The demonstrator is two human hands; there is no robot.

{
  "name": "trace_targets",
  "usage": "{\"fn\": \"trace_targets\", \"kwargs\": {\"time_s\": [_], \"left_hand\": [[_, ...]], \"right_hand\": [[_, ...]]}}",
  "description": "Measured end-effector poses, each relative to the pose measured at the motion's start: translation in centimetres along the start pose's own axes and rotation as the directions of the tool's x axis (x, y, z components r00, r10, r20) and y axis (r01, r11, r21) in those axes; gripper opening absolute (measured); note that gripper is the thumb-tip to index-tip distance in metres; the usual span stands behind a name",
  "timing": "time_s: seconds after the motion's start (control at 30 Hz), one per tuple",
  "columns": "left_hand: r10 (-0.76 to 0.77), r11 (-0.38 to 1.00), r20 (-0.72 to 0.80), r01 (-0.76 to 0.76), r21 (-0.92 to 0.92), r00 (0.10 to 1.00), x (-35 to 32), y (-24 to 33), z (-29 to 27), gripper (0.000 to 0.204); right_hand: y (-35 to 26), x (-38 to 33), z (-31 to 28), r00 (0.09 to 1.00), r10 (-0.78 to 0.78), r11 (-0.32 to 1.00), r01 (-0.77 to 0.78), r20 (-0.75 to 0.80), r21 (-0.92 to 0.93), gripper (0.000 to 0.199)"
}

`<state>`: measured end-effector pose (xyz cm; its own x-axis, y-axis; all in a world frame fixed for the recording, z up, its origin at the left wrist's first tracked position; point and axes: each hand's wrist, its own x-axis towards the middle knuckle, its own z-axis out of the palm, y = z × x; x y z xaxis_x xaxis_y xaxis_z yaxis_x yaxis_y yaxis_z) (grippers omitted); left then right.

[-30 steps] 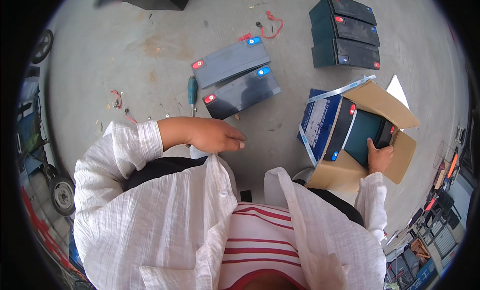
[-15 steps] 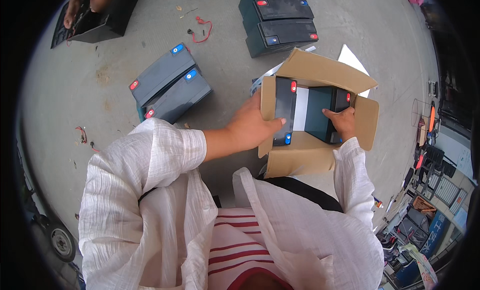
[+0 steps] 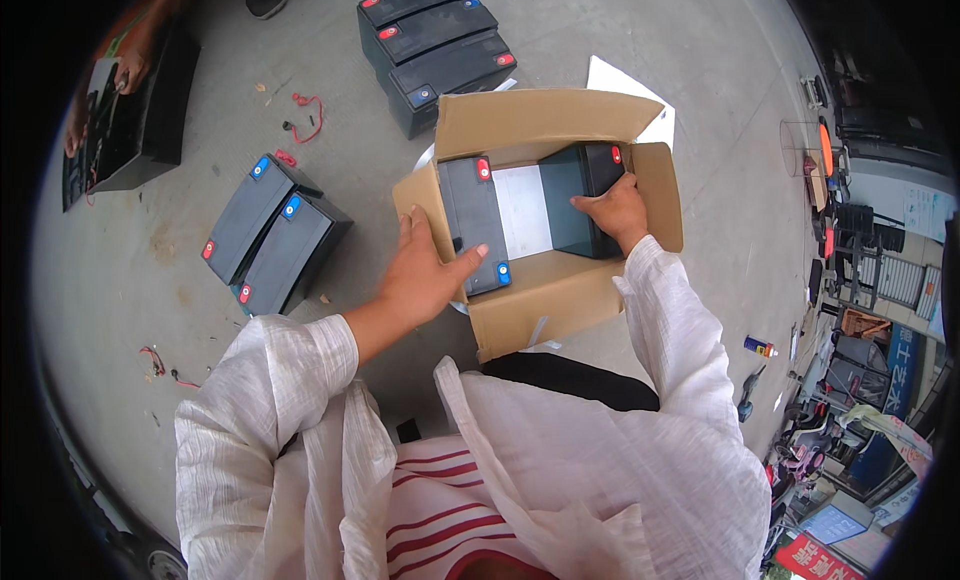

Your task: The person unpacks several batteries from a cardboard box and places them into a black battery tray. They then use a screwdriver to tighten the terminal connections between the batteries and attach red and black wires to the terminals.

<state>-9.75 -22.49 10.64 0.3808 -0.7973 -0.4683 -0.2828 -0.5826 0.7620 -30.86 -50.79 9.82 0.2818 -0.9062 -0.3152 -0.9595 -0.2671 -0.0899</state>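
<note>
Brought to the carton (image 3: 550, 305) since a second ago, the left hand (image 3: 415, 275) straddles its wall, fingers wide, thumb over the left battery (image 3: 475, 210) inside, while the right hand (image 3: 622, 213), angled forward-left, clasps the right battery (image 3: 566, 223).

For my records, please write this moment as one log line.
left hand: on open carton, left side; right hand: on right battery; left battery: in carton

A head-worn fisheye looks down from close above the open carton (image 3: 560, 298).
</note>
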Motion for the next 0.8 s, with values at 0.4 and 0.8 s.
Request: {"fn": "trace_targets", "kwargs": {"time_s": [0.4, 0.8], "left_hand": [[-0.261, 0.927, 0.042, 0.262, -0.269, 0.964, 3.3, 0.2, 3.3, 0.094], [-0.232, 0.972, 0.19, 0.217, 0.094, 0.954, 2.7, 0.5, -0.6, 0.093]], "right_hand": [[-3.8, -2.5, -1.7, 0.992, -0.099, 0.99, 0.106, 0.082, -0.092, 0.088], [-10.7, -9.4, -10.8, 0.946, -0.299, 0.954, 0.298, 0.125, 0.027, 0.08]]}}
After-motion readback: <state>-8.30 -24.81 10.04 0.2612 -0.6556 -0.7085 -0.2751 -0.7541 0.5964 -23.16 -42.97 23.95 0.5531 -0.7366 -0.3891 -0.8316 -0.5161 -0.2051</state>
